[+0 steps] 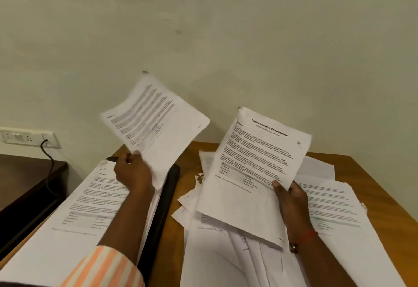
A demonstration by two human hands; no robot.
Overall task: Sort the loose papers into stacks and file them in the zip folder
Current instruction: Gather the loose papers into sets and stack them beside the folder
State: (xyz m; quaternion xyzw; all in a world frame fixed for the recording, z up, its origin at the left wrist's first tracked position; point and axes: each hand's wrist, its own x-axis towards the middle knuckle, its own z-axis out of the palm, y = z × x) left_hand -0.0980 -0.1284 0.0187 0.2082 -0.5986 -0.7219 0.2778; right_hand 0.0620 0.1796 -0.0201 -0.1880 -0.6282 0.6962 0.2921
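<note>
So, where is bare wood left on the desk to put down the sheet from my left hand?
Two bare patches of desk: a narrow strip between the black folder and the loose pile, and the far right corner beyond that pile. Crowded: the neat stack fills the left; left hand grips a sheet, right hand a titled sheet, above.

Left hand [133, 171] up, pinching a printed sheet [156, 126] by its lower corner, and the sheet hangs tilted in the air. Right hand [291, 198] grips another page [255, 169], headed "Sample Internship Documentation", thumb on its face. Under the left arm a neat stack [86, 207] lies on what looks like the black zip folder [162, 200]. Loose papers [226, 259] sprawl over the wooden desk [373, 182] on the right.
</note>
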